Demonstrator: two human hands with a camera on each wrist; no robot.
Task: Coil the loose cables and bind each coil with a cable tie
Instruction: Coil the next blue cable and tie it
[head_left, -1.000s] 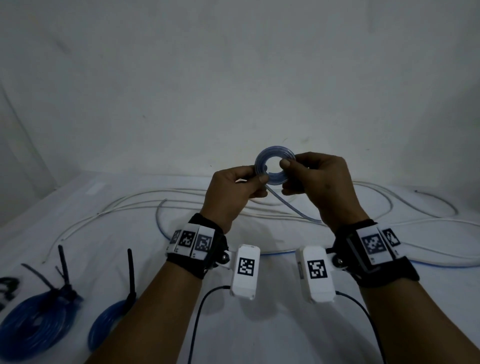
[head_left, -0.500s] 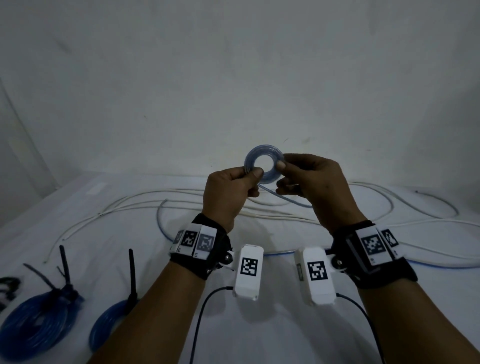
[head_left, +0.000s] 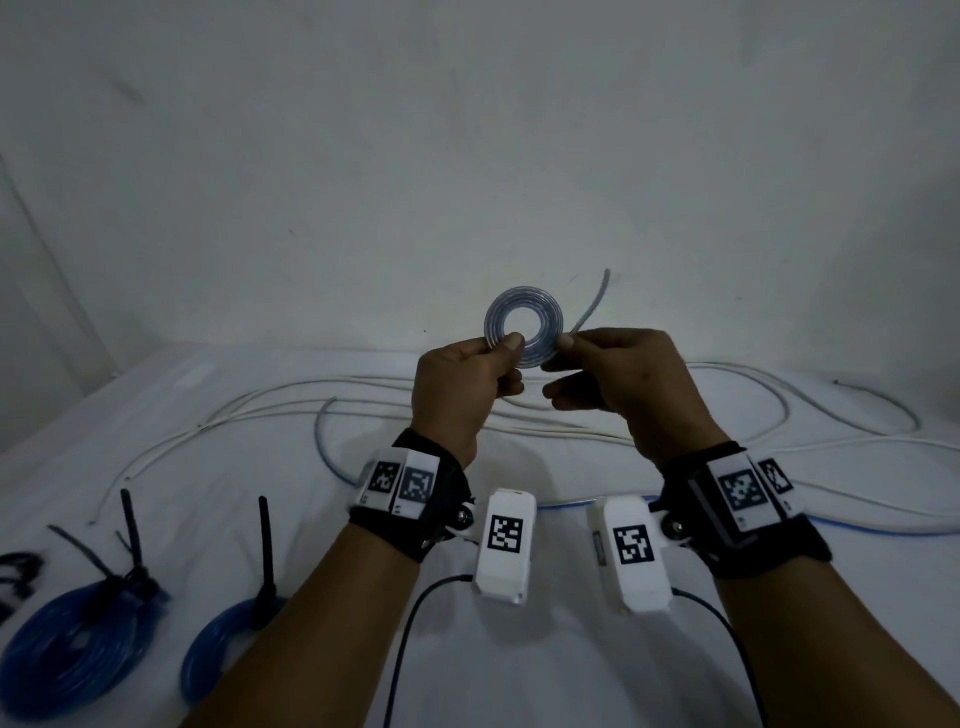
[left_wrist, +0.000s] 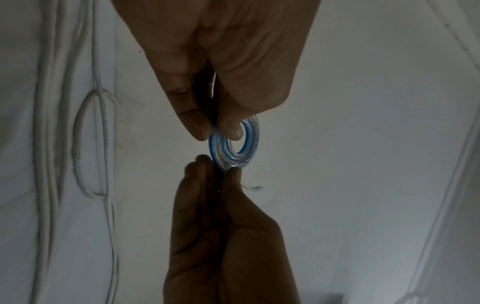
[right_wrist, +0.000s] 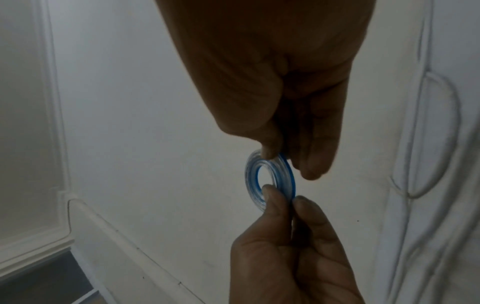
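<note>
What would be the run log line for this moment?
left hand: pinches small coil | right hand: pinches coil | tie: not on

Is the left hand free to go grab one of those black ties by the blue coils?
Probably not yet: the left hand is pinching the small coil, so its grip is busy.

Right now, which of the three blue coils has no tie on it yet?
The small coil pinched between both hands; the two coils lying at the left each carry a black tie.

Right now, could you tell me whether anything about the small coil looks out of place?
Yes: the small clear-and-blue cable coil, pinched by the left hand and right hand, has a loose tail end sticking up, not yet wound in, and no tie.
</note>
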